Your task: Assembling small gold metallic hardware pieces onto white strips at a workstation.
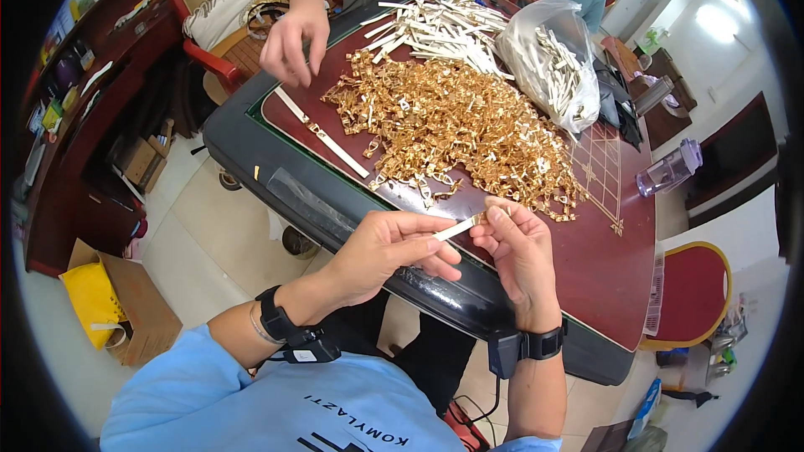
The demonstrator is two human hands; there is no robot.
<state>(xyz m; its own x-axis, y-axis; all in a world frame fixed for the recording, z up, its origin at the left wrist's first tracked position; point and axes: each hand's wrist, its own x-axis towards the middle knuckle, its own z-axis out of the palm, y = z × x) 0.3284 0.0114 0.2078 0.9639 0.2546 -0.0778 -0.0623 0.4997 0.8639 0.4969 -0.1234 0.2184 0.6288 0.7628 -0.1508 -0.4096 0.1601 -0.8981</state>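
Both hands, left hand [394, 244] and right hand [515, 243], are pinching a thin white strip [456, 228] tipped with a small gold metal clip [479, 218] at the near edge of the dark red surface [603, 276], where a loosening grip could be sending the clip to the floor.

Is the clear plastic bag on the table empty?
No, the clear plastic bag at the far side of the table is bulging with pale strips.

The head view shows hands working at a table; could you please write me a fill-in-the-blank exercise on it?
1. The left hand and right hand together hold a thin ____ strip.
2. The big pile of clips is ____ in colour.
3. The plastic bag lies on the pile's ____ side.

Missing words: white; gold; right
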